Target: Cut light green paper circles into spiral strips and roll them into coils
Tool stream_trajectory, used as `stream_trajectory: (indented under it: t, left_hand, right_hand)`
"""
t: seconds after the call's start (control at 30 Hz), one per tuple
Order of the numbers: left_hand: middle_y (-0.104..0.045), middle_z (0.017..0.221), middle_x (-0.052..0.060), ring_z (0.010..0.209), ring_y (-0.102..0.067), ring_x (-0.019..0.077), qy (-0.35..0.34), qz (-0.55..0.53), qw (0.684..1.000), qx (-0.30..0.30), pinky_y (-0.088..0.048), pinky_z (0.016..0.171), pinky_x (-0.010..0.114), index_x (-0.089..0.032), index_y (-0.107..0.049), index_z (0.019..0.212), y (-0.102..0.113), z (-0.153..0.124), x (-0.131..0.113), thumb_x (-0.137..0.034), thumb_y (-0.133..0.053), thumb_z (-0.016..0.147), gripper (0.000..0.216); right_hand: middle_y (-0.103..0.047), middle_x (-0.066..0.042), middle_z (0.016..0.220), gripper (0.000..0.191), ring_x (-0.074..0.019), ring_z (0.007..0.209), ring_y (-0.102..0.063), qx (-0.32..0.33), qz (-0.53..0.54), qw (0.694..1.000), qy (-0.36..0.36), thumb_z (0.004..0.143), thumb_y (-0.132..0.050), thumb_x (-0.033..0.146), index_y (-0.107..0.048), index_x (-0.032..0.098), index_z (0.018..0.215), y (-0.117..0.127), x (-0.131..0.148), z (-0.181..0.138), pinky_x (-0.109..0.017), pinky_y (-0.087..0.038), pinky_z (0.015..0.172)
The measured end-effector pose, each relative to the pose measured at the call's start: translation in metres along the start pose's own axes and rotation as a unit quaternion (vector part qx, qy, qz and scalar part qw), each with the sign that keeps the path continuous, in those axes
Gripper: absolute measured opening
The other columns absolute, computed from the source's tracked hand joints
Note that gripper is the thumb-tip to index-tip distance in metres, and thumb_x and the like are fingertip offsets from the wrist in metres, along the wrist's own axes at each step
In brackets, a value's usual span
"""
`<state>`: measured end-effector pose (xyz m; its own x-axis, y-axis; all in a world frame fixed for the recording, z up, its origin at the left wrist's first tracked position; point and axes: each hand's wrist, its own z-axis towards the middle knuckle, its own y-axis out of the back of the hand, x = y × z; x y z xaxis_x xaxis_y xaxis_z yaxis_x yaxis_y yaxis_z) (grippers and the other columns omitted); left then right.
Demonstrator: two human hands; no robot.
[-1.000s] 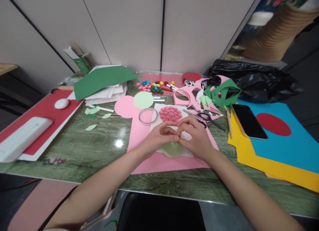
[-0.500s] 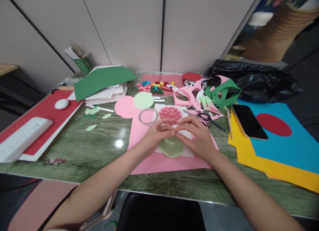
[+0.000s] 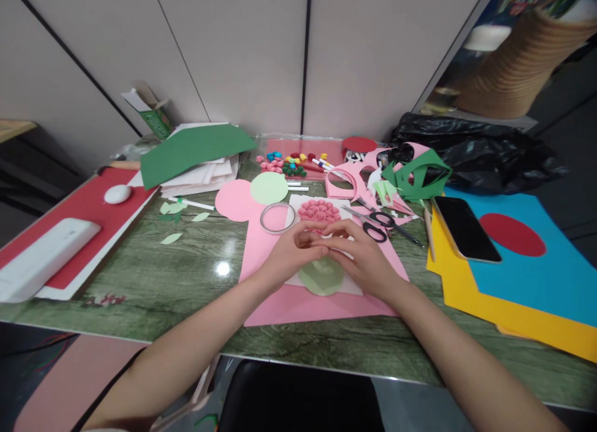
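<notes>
My left hand [image 3: 297, 250] and my right hand [image 3: 359, 252] meet fingertip to fingertip above a white sheet [image 3: 357, 287]. Both are closed in a pinch at the upper edge of a round light green paper piece [image 3: 321, 283], which shows just below my fingers. Its part at the fingertips is mostly hidden. Right behind my hands sits a cluster of pink rolled paper roses [image 3: 319, 210], partly covered by my fingers. A large pink paper [image 3: 308, 311] lies under the white sheet. A roll of clear tape [image 3: 277, 218] is left of the roses, scissors [image 3: 373, 224] are to the right.
Pink [image 3: 236, 200] and light green paper circles [image 3: 269, 188] lie behind the tape. Colourful rolled pieces fill a clear tray [image 3: 317, 147] at the back. Paper scraps [image 3: 417, 174], a phone [image 3: 466, 228] and blue paper [image 3: 536, 289] are right; a glue gun-like white device [image 3: 49, 258] is left.
My right hand has shifted slightly left and its fingers now overlap the left hand's fingertips more. More of the scissors' handles shows beside it.
</notes>
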<state>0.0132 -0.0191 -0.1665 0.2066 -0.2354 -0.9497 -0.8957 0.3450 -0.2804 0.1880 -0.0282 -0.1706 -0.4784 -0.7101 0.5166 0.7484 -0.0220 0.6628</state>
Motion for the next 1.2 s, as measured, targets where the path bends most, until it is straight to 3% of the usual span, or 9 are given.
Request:
stream_trajectory:
  t: [0.3,0.6,0.93,1.2]
  left_hand:
    - [-0.066,0.074,0.0,0.071,-0.061,0.0138,0.043,-0.051,0.998,0.012,-0.043,0.074,0.029,-0.018,-0.062,0.102,-0.002,0.0,0.003,-0.02,-0.08,0.063,0.043]
    - [-0.067,0.075,0.0,0.073,-0.061,0.0132,0.046,-0.039,0.997,0.045,-0.044,0.076,0.03,-0.018,-0.06,0.105,-0.003,-0.002,0.005,-0.017,-0.08,0.064,0.046]
    - [-0.068,0.078,0.0,0.076,-0.061,0.0118,0.025,-0.093,0.995,0.022,-0.043,0.077,0.027,-0.02,-0.058,0.111,0.0,-0.001,0.008,-0.016,-0.077,0.068,0.047]
    - [-0.065,0.076,-0.001,0.074,-0.06,0.0123,0.008,-0.077,0.997,0.015,-0.042,0.076,0.028,-0.019,-0.057,0.111,-0.002,-0.002,0.003,-0.016,-0.074,0.07,0.045]
  right_hand:
    - [-0.059,-0.005,0.087,0.013,-0.0204,0.084,-0.059,-0.051,-0.028,0.998,-0.029,0.084,-0.061,0.014,-0.068,0.023,0.077,0.001,0.003,0.001,-0.036,-0.05,0.073]
    - [-0.056,-0.002,0.084,0.018,-0.0197,0.084,-0.058,-0.037,-0.012,0.997,-0.062,0.078,-0.063,0.01,-0.053,0.021,0.067,0.002,0.008,0.001,-0.035,-0.046,0.074]
    - [-0.056,-0.003,0.085,0.012,-0.0198,0.086,-0.058,-0.051,-0.015,0.996,-0.067,0.081,-0.063,0.011,-0.061,0.022,0.08,0.006,0.014,0.004,-0.035,-0.047,0.076]
    - [-0.056,-0.005,0.088,0.014,-0.019,0.086,-0.057,-0.058,0.006,0.998,-0.04,0.083,-0.064,0.011,-0.069,0.021,0.09,0.004,0.009,0.002,-0.034,-0.049,0.075]
